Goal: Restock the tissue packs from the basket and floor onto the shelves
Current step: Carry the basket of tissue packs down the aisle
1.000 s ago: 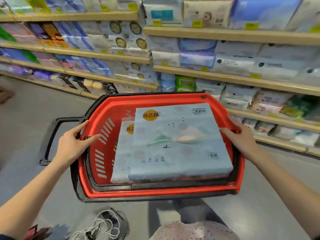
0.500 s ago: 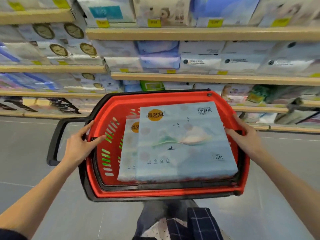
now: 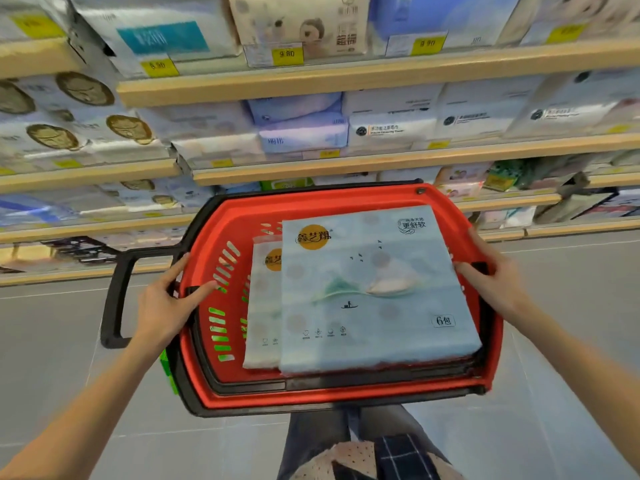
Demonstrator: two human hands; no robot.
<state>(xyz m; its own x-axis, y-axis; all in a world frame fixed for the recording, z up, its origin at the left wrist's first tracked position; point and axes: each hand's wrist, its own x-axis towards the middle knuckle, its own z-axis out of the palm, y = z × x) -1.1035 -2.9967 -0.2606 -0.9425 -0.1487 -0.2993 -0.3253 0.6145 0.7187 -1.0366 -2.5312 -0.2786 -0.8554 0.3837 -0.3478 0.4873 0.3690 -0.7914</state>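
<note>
While the left hand point(image 3: 166, 306) and right hand point(image 3: 495, 285) clamp the red basket point(image 3: 311, 398) by its rims, two tissue packs point(image 3: 374, 289) lie inside — overlapping.

So the left hand point(image 3: 165, 306) grips the red basket point(image 3: 311, 398) by its left rim, right hand point(image 3: 496, 283) by the right, two pale-blue tissue packs point(image 3: 374, 292) stacked inside, stocked shelves point(image 3: 346, 79) behind.

Top tissue pack point(image 3: 374, 292) in the basket point(image 3: 346, 398) says 更舒软 at its upper right and 6包 lower right; yellow price tag point(image 3: 286, 54) top centre reads 9.80, second tag point(image 3: 427, 44) further right 9.90
</note>
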